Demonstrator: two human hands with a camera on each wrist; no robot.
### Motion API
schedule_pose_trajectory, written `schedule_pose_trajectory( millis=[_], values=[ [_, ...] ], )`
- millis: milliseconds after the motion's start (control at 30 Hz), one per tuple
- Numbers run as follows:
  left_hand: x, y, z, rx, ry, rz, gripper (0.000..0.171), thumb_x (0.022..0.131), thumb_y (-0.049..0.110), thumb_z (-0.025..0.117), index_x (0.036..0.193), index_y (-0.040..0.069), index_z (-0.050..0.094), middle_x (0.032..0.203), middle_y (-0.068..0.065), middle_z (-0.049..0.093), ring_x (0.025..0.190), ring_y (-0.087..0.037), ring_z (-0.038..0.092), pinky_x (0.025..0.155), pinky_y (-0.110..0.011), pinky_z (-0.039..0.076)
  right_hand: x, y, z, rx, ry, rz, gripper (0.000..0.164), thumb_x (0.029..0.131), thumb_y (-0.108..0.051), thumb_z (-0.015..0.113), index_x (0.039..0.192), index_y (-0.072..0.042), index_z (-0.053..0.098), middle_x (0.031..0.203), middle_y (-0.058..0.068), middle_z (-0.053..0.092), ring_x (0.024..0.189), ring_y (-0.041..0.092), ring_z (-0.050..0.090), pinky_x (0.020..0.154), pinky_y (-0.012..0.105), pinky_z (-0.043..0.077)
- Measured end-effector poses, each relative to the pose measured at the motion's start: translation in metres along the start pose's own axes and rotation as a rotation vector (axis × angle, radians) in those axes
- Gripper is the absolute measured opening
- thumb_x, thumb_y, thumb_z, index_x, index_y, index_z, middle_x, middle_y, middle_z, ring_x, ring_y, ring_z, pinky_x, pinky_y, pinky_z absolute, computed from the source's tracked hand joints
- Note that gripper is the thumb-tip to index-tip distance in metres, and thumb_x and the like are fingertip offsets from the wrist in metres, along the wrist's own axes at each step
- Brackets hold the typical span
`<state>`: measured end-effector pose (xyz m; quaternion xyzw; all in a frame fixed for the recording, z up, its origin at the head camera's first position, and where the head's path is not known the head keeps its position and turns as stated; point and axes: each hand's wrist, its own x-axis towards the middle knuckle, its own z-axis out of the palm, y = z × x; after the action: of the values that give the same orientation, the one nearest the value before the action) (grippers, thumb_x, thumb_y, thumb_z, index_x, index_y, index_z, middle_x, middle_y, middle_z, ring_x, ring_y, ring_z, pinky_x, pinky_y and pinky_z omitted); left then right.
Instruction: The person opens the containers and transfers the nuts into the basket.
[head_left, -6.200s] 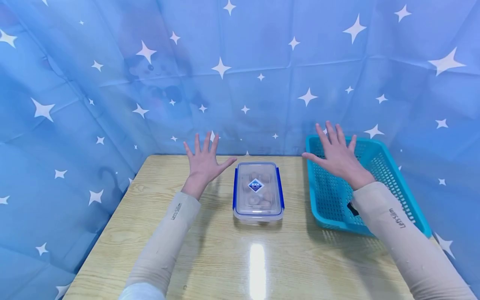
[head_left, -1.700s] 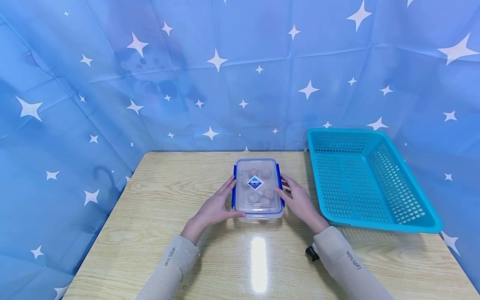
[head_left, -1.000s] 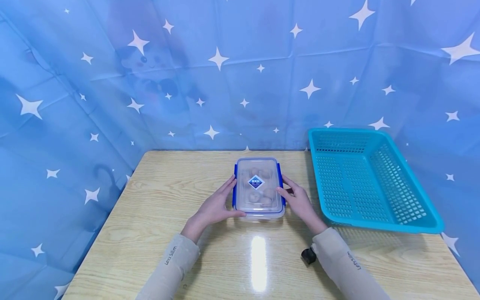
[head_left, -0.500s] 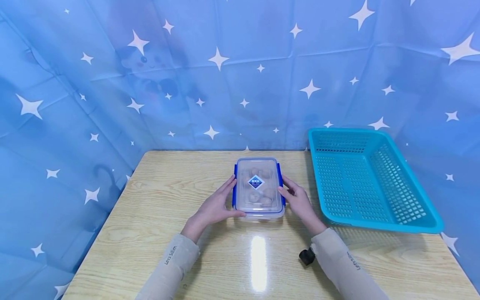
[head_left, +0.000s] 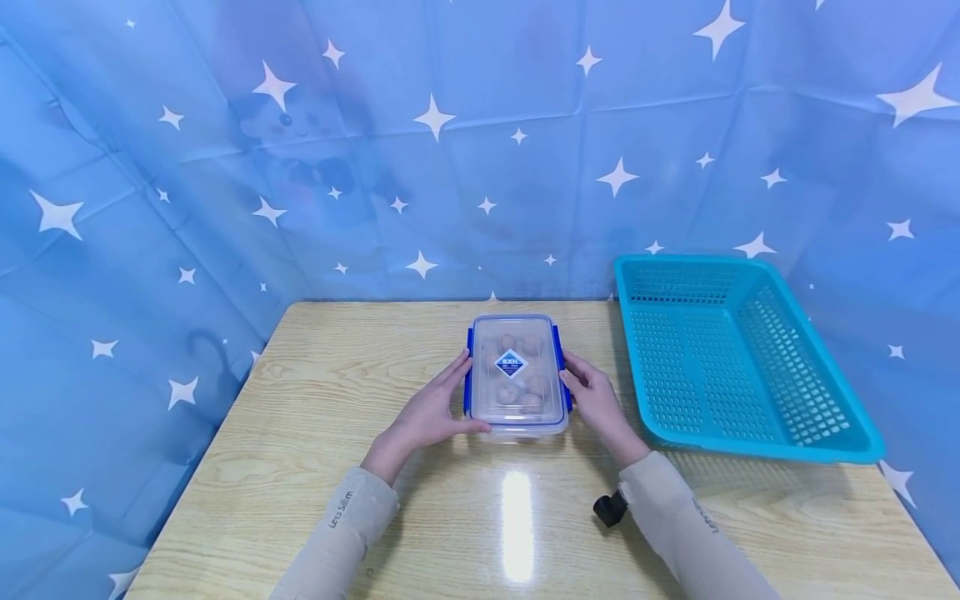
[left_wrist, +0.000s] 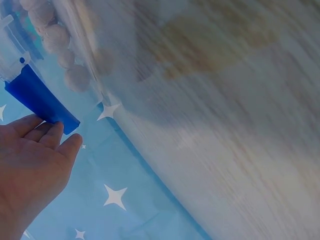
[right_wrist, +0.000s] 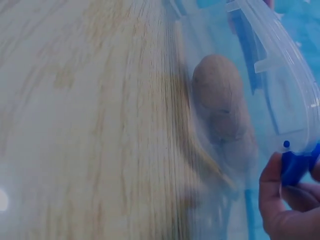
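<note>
A clear lidded food container with blue side latches and a diamond label sits on the wooden table, its lid on. Through its walls show several round, pale brown items. My left hand holds the container's near left corner, thumb along the front edge. In the left wrist view its fingertips meet the left blue latch. On the other side my right hand pinches the right blue latch between thumb and fingers. The far fingers of the right hand are partly hidden by the container.
A turquoise perforated basket stands to the right, close beyond the right hand. Behind the wooden table hangs a blue curtain with white stars. A small black device sits at the right wrist.
Both hands were raised and spread at first, the right over the basket; they came down to the container's sides. Since then the right thumb has slid from the lid to its right edge.
</note>
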<state>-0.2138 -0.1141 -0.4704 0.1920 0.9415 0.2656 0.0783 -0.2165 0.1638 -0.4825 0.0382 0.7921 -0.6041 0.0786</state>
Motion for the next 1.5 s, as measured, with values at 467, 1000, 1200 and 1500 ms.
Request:
schedule_pose_trajectory(
  millis=[467,1000,1200,1500],
  values=[
    [0.001,0.001,0.0,0.027,-0.005,-0.001,0.116,0.071,0.067,0.078,0.16,0.02,0.02,0.169,0.008,0.011,0.151,-0.026,0.029,0.118,-0.046,0.04,0.002,-0.007,0.004,-0.362,0.09,-0.198,0.045,0.106,-0.006,0.04,0.149,0.007,0.037,0.149,0.03,0.044,0.137,0.045,0.045,0.113,0.055,0.041],
    [0.001,0.003,-0.001,0.022,-0.011,-0.008,0.116,0.072,0.067,0.078,0.161,0.019,0.02,0.169,0.006,0.011,0.152,-0.026,0.027,0.119,-0.046,0.038,0.007,-0.005,0.004,-0.348,0.108,-0.129,0.044,0.109,-0.017,0.038,0.146,0.006,0.044,0.143,0.03,0.052,0.125,0.044,0.058,0.103,0.053,0.051],
    [0.001,0.003,0.0,0.022,-0.007,-0.011,0.117,0.071,0.067,0.077,0.16,0.019,0.02,0.169,0.006,0.011,0.152,-0.026,0.027,0.119,-0.046,0.038,0.007,-0.004,0.005,-0.422,0.132,-0.157,0.042,0.108,-0.01,0.036,0.141,0.014,0.045,0.137,0.035,0.054,0.125,0.047,0.056,0.106,0.056,0.049],
    [0.002,0.004,-0.001,0.042,-0.016,-0.025,0.116,0.071,0.069,0.077,0.161,0.021,0.02,0.169,0.008,0.012,0.154,-0.024,0.024,0.119,-0.047,0.038,0.008,-0.002,-0.005,-0.446,0.087,-0.064,0.042,0.107,-0.01,0.037,0.142,0.013,0.044,0.135,0.035,0.056,0.122,0.046,0.058,0.104,0.055,0.05]
  ],
)
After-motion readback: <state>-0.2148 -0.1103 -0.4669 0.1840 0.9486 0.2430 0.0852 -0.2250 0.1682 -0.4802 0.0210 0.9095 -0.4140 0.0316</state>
